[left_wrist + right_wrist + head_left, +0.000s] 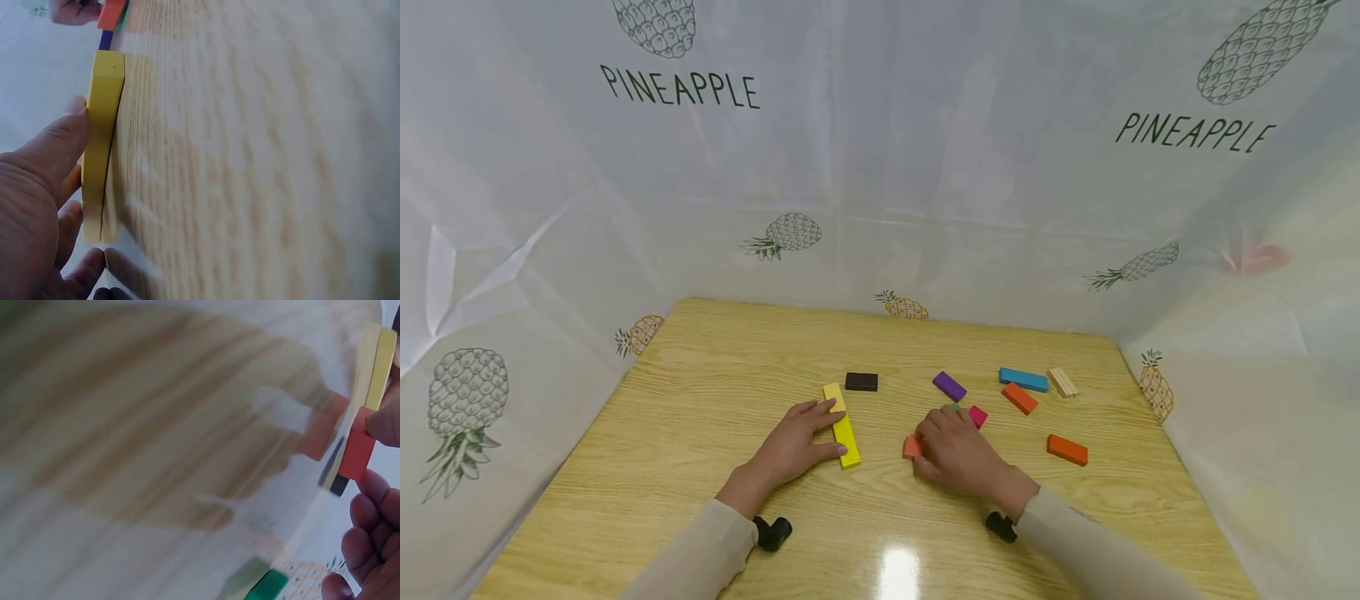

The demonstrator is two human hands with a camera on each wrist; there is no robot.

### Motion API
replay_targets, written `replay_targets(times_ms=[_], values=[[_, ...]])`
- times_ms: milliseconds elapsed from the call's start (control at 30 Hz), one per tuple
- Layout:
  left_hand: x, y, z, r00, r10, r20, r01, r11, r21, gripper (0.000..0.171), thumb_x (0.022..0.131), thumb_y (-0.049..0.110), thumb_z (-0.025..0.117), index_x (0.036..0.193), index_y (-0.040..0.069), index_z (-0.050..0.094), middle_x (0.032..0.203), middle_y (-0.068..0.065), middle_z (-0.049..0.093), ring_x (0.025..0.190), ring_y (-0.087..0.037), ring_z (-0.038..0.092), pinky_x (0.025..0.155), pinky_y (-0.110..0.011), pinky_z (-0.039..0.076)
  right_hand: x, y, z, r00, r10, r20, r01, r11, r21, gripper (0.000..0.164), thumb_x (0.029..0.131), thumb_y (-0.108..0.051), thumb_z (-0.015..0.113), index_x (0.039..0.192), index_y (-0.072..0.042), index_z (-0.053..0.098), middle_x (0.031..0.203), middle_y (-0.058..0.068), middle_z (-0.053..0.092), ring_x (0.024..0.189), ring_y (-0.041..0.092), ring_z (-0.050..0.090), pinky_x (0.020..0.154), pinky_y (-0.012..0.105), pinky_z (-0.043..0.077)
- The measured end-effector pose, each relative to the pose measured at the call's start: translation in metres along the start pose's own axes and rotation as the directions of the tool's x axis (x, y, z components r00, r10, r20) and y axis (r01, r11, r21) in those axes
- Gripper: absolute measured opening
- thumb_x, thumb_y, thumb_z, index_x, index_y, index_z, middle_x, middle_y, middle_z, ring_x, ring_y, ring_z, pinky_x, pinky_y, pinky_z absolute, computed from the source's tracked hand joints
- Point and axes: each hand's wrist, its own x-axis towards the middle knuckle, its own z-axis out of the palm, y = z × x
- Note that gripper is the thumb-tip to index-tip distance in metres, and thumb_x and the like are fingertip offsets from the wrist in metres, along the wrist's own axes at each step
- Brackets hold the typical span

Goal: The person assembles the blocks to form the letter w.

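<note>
On the wooden table, a row of two yellow blocks [844, 433] lies end to end, the far one paler. My left hand [797, 442] rests its thumb and fairly straight fingers along them; in the left wrist view its thumb touches the yellow block [102, 125]. My right hand [958, 450] pinches an orange-red block [912, 447] just right of the yellow row. In the right wrist view the thumb lies on this orange-red block [359, 450], with the fingers below it. A green block [955, 407], mostly hidden, and a pink block [977, 417] lie beyond the right hand.
A black block [861, 382] lies beyond the yellow row, a purple block [950, 386] to its right. Farther right are a blue block [1023, 380], a natural wood block [1063, 382] and two orange blocks, one nearer [1067, 449]. Pineapple-printed sheeting [925, 192] surrounds the table.
</note>
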Motion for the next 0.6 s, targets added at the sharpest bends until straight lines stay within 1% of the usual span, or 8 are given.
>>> replay_targets(times_ms=[233,333,500,600], values=[[0.000,0.001,0.000,1.000,-0.001,-0.005,0.001,1.000,0.004,0.062,0.095,0.043,0.079,0.149,0.017,0.063,0.166,-0.005,0.046,0.158,-0.038,0.031,0.124,-0.062,0.034,0.012,-0.018,0.007,0.999,-0.042,0.024,0.042,0.999,-0.022,0.022,0.096,-0.037,0.071,0.103,-0.016,0.068,0.100,-0.003,0.061,0.091,0.017,0.050,0.080,0.034,0.040],[0.000,0.002,0.000,1.000,0.003,-0.007,-0.003,1.000,0.007,0.062,0.095,0.043,0.079,0.149,0.017,0.063,0.166,-0.005,0.046,0.157,-0.039,0.031,0.124,-0.062,0.034,0.016,-0.025,0.009,0.998,-0.060,0.032,0.060,0.998,-0.011,0.022,0.096,-0.038,0.071,0.104,-0.017,0.068,0.101,-0.004,0.061,0.092,0.016,0.050,0.082,0.034,0.042],[0.000,0.001,0.000,1.000,0.001,-0.005,-0.001,1.000,0.006,0.062,0.095,0.044,0.078,0.149,0.017,0.063,0.166,-0.005,0.046,0.157,-0.039,0.031,0.124,-0.062,0.034,0.021,-0.036,0.010,0.994,-0.076,0.084,0.075,0.997,0.022,0.023,0.099,-0.040,0.067,0.107,-0.018,0.067,0.104,-0.006,0.061,0.097,0.015,0.051,0.086,0.034,0.044],[0.000,0.000,0.000,1.000,0.003,-0.004,-0.003,1.000,0.007,0.062,0.095,0.045,0.078,0.149,0.018,0.063,0.166,-0.005,0.045,0.158,-0.039,0.031,0.123,-0.062,0.035,0.023,-0.042,0.009,0.992,-0.095,0.088,0.092,0.995,0.038,0.023,0.099,-0.040,0.067,0.108,-0.018,0.068,0.104,-0.005,0.062,0.096,0.015,0.052,0.086,0.034,0.045]])
